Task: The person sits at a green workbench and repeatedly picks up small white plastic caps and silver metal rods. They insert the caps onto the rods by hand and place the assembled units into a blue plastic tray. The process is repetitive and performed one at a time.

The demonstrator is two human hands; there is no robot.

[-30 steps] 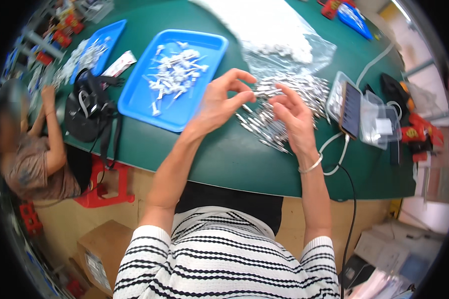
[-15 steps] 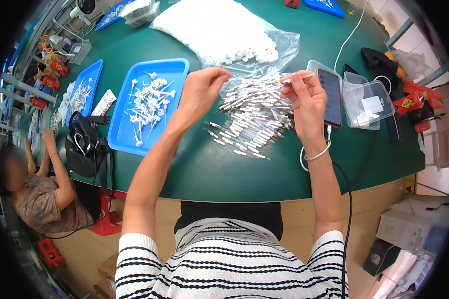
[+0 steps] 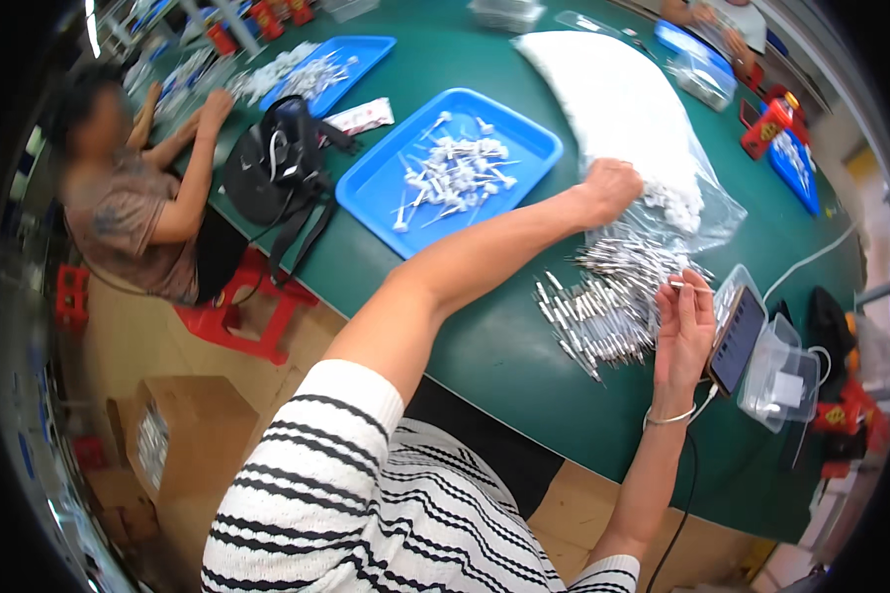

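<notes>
My left hand [image 3: 611, 190] reaches to the mouth of a large clear plastic bag [image 3: 727, 219] and touches the small white caps [image 3: 674, 203] there. Its fingers are curled, and what they pinch, if anything, is hidden. In my right hand [image 3: 684, 331] a slim white tube [image 3: 690, 286] is pinched between thumb and fingers, held above the table. Between and below the hands lies a pile of slim clear-and-white tubes [image 3: 603, 316]. Left of my left forearm, a blue tray [image 3: 366, 193] carries several thin tubes with white caps on their ends.
A phone [image 3: 739, 341] leans by clear plastic boxes [image 3: 776, 381] right of my right hand. A black bag [image 3: 267, 173] and another blue tray [image 3: 381, 49] lie to the left, near a seated co-worker [image 3: 133, 198]. Red stools [image 3: 237, 331] stand below the table edge.
The view has swung, so the table appears tilted. My left hand has gone from above the tube pile out to the white caps. My right hand still holds its tube.
</notes>
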